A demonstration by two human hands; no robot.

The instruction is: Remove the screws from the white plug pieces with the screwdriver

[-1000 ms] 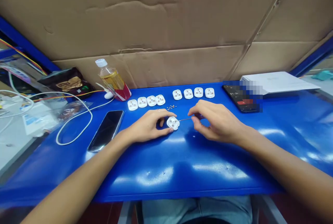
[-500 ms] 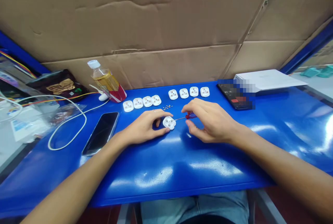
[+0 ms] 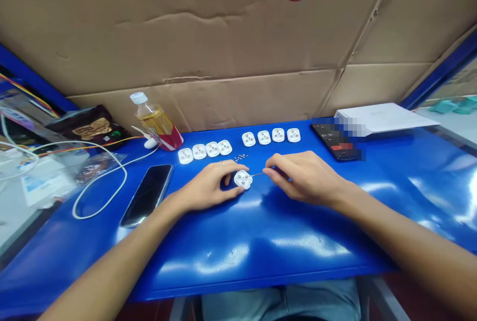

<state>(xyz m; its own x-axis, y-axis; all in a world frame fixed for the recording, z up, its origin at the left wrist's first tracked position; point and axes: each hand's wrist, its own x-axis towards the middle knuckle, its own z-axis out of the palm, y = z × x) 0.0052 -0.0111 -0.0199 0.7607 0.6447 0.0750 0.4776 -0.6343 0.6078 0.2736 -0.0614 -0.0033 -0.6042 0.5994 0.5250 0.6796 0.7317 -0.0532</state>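
Observation:
My left hand [image 3: 208, 187] rests over a small white plug body [image 3: 243, 179], its fingers gripping the piece against the blue table [image 3: 268, 241]. My right hand [image 3: 303, 177] holds a small screwdriver [image 3: 257, 175], its red handle mostly hidden in my fingers. The thin metal shaft reaches toward the plug body's right side. Above my hands stand two rows of several white plug bodies [image 3: 199, 151] [image 3: 271, 135], with tiny metal screws [image 3: 241, 157] lying between them.
A black smartphone [image 3: 147, 195] lies left of my left hand, beside a looped white cable [image 3: 99, 184]. Farther back are a bottle of amber drink [image 3: 153, 120], a second phone [image 3: 333, 141] showing a blurred screen, and a white flat box [image 3: 383, 117] against cardboard sheeting [image 3: 223, 28].
My right hand has lowered and now covers most of the red screwdriver handle. The left hand and plug body stay in place, and the whole view has shifted slightly.

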